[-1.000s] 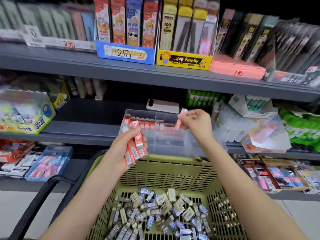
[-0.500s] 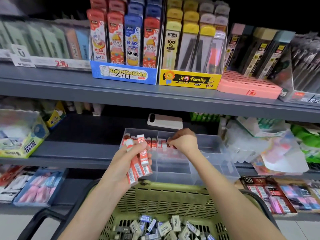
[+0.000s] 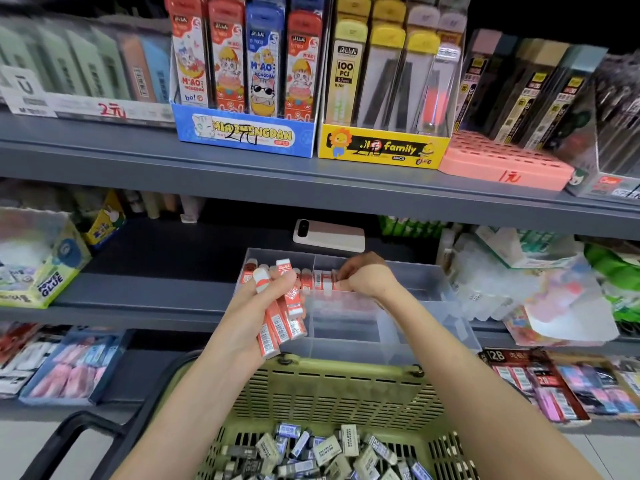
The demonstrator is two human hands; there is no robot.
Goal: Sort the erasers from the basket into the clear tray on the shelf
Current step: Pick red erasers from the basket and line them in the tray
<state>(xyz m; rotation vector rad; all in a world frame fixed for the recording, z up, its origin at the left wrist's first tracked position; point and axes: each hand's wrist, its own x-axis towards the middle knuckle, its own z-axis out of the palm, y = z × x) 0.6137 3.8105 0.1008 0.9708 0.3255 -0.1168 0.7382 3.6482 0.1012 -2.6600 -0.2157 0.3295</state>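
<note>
My left hand (image 3: 258, 313) grips a bundle of several red-sleeved erasers (image 3: 282, 315) in front of the clear tray's left side. The clear divided tray (image 3: 408, 327) sits on the middle shelf, with a row of red erasers (image 3: 313, 280) standing along its back compartments. My right hand (image 3: 365, 277) reaches into the tray and pinches a red eraser at the right end of that row. Below, the green basket (image 3: 332, 386) holds several grey, white and blue-sleeved erasers (image 3: 329, 452).
A white phone (image 3: 329, 234) lies on the shelf behind the tray. A glue box (image 3: 38, 261) stands at left, plastic bags (image 3: 540, 289) at right. The upper shelf (image 3: 277, 174) overhangs with display boxes. The basket's black handle (image 3: 79, 438) sticks out lower left.
My right hand carried a red eraser down from above the tray into the row at its back. The camera view tilted upward; my left hand still holds its bundle.
</note>
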